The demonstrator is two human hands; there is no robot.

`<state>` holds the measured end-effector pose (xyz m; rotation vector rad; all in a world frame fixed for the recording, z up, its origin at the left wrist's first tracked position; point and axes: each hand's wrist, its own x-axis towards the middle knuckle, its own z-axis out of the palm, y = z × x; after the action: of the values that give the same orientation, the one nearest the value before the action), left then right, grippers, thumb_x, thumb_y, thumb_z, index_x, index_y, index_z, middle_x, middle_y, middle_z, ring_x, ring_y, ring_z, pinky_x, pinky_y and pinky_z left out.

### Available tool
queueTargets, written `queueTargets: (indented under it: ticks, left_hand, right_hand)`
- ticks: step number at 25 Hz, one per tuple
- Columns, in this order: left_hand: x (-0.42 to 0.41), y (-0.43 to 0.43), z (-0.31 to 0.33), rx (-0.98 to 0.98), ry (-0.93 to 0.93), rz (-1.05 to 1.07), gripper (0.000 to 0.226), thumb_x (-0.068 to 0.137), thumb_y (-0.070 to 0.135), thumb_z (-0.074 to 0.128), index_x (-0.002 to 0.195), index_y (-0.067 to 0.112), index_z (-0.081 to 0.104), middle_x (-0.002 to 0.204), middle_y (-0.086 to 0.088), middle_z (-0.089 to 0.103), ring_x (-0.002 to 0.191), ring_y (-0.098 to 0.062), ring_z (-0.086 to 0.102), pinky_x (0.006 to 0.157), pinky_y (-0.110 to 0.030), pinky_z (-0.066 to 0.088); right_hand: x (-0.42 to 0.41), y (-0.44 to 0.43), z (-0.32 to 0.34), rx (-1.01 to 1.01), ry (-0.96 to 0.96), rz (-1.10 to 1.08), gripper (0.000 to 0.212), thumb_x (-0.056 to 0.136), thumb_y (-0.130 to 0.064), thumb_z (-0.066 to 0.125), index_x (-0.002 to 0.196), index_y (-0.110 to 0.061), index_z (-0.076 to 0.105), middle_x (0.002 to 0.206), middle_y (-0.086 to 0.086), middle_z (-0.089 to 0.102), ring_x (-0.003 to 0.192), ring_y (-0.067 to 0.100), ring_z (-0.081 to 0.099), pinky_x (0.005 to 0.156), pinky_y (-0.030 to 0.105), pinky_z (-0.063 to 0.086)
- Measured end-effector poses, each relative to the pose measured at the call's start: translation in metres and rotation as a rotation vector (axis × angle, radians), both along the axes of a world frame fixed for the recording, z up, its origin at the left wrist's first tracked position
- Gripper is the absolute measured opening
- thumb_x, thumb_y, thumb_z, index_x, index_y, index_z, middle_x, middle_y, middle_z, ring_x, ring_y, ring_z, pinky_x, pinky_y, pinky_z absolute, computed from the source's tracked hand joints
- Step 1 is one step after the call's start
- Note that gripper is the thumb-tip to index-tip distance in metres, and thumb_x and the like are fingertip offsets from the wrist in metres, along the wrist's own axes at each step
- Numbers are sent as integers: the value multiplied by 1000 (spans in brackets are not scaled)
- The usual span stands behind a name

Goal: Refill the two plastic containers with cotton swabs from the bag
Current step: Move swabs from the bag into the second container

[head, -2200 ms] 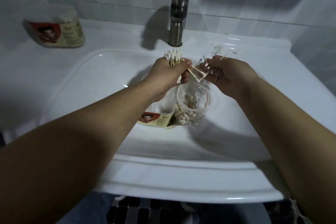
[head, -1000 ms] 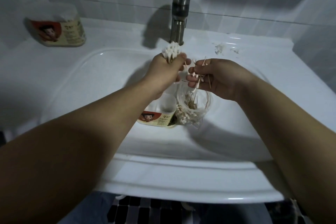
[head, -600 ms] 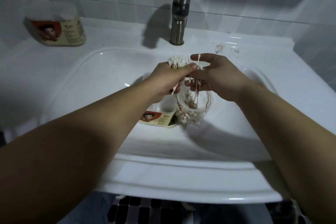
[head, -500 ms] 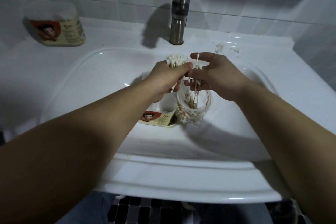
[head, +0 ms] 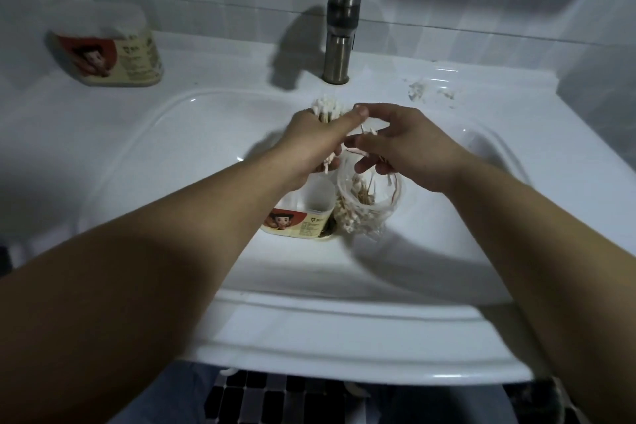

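My left hand (head: 315,144) grips an upright bundle of cotton swabs (head: 327,107) over the basin, white tips up. My right hand (head: 402,148) is beside it, fingers curled around a few loose swabs (head: 370,132), its fingertips touching the left thumb. Below them a clear plastic bag (head: 368,206) of swabs stands open in the basin. To the bag's left stands an open plastic container (head: 303,213) with a red cartoon label. A second container (head: 110,52) with the same label sits on the counter at the back left.
The white sink (head: 172,155) fills most of the view, with a metal faucet (head: 340,31) at the back centre. Bits of cotton fluff (head: 418,91) lie on the counter at the back right. Tiled wall stands behind; dark floor tiles show below the sink's front edge.
My right hand came in from the right with loose swabs and now meets the left hand above the bag. The left hand's bundle dipped slightly and stays over the basin.
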<state>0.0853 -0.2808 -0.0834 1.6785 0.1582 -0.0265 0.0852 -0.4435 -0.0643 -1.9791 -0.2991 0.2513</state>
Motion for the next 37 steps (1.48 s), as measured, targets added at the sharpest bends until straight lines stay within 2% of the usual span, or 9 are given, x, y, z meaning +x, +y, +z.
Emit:
queueTargets:
  ticks: [5,9,15,22,25,27,31,34,37]
  left_hand:
    - [-5,-2,-1,22,-43,-109,19,84,31,82,95,17,74,68,5,69,58,-10,60,50,-24,46]
    - [-5,-1,-1,81,-63,-169,11,85,25,81,91,18,76,70,6,71,68,-13,63,58,-28,50]
    - [-7,-2,-1,102,-101,-206,23,84,27,83,98,11,76,96,-19,76,79,-21,69,68,-38,53]
    - [-9,-7,-2,198,-80,-210,10,87,16,77,93,13,70,69,2,68,58,-7,64,51,-22,51]
    - [-7,-6,-4,206,-100,-187,7,88,17,76,88,16,69,66,3,67,53,-3,62,49,-21,49]
    - [-6,-5,-6,202,-105,-181,8,89,20,76,93,15,71,73,0,70,62,-8,65,54,-26,52]
    - [-2,-3,-4,58,-88,-119,12,95,25,72,101,15,73,81,-2,74,67,-14,67,56,-28,50]
    - [2,0,-2,-48,-38,-60,17,99,27,65,103,12,72,86,-7,75,70,-19,69,60,-31,52]
    - [1,-2,1,-92,3,-62,19,101,25,59,92,12,70,76,-5,71,65,-20,66,61,-30,51]
  right_hand:
    - [1,2,-2,-8,-12,76,40,95,-12,70,134,-16,59,87,2,78,70,20,72,61,34,41]
    - [4,-1,-3,-55,1,32,67,92,-8,70,152,-15,41,84,2,78,69,14,71,63,33,45]
    - [5,-1,-4,-17,63,32,92,87,7,69,161,-18,20,81,7,75,70,17,68,59,24,47]
    - [-3,2,-2,-39,73,123,117,80,23,64,163,-27,0,92,7,71,74,13,65,68,23,50]
    - [-2,2,-3,-31,67,120,112,81,25,58,163,-27,2,77,1,63,61,9,58,57,19,45]
    - [3,1,-6,5,82,109,108,82,26,53,163,-28,6,81,3,59,60,8,57,53,19,43]
    - [11,-2,-11,124,115,110,87,80,22,56,156,-15,35,117,15,65,96,24,72,69,26,54]
    - [7,-1,-10,158,100,164,48,90,17,58,133,-2,57,102,20,69,89,30,73,86,38,61]
    - [2,2,-6,35,40,159,42,90,5,70,129,-9,62,100,19,75,87,28,74,89,45,61]
